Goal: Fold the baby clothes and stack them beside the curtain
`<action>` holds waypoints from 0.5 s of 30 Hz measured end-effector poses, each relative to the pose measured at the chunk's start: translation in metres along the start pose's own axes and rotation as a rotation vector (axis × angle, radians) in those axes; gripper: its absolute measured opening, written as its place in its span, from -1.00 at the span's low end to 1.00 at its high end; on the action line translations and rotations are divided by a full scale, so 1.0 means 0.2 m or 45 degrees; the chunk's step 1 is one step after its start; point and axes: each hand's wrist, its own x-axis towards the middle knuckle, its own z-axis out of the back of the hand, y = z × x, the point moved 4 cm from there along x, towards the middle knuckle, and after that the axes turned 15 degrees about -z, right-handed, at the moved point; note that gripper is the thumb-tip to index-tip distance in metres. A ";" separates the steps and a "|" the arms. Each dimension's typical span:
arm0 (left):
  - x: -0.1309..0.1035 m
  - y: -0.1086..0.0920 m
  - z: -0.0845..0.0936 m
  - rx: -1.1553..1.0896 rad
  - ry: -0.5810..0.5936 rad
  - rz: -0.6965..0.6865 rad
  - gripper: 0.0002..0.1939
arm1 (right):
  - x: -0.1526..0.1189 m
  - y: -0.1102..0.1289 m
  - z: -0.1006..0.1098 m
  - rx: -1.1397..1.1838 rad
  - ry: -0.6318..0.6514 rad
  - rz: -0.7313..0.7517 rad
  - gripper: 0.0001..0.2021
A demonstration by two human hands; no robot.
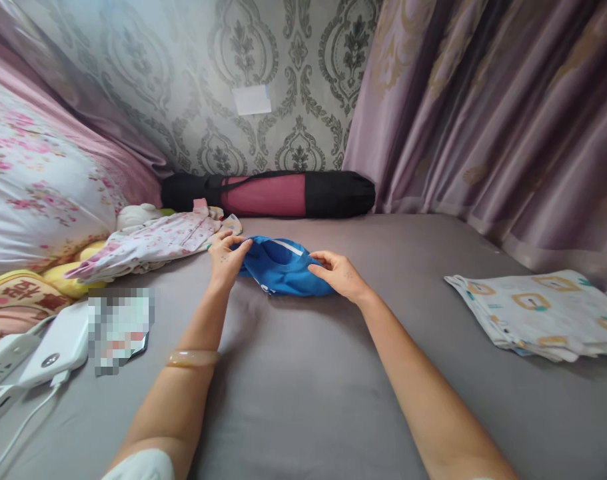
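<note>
A blue T-shirt (296, 279) lies bunched on the grey bed sheet (293, 387), its neck opening facing up. White tape shows inside the neckline, and a bit of white print is at the front. My left hand (227, 259) pinches the left side of the neckline between thumb and fingers. On the right side, my right hand (339, 272) grips the cloth in the same way. Part of the shirt's far side is hidden in its folds.
Folded white patterned cloth (538, 310) lies at the right. Left are a floral garment (153, 247), a pixelated phone-like item (120, 330), a white power bank (60, 343) and a power strip (8, 360). A black and pink long bag (268, 195) rests along the wall.
</note>
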 end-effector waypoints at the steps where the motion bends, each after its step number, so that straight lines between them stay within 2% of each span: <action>1: 0.00 0.00 0.01 0.004 -0.017 -0.034 -0.78 | 0.00 0.00 0.00 0.003 0.001 -0.012 -0.73; 3: 0.00 -0.01 0.01 -0.052 -0.016 -0.059 -0.78 | 0.00 -0.01 -0.01 0.000 -0.017 -0.043 -0.73; 8: -0.01 -0.02 -0.01 -0.133 0.154 0.110 -0.68 | 0.01 -0.03 0.00 0.001 -0.092 -0.123 -0.71; 15: -0.01 -0.03 -0.01 -0.232 0.314 0.055 -0.63 | 0.01 -0.05 0.01 0.051 -0.069 -0.202 -0.66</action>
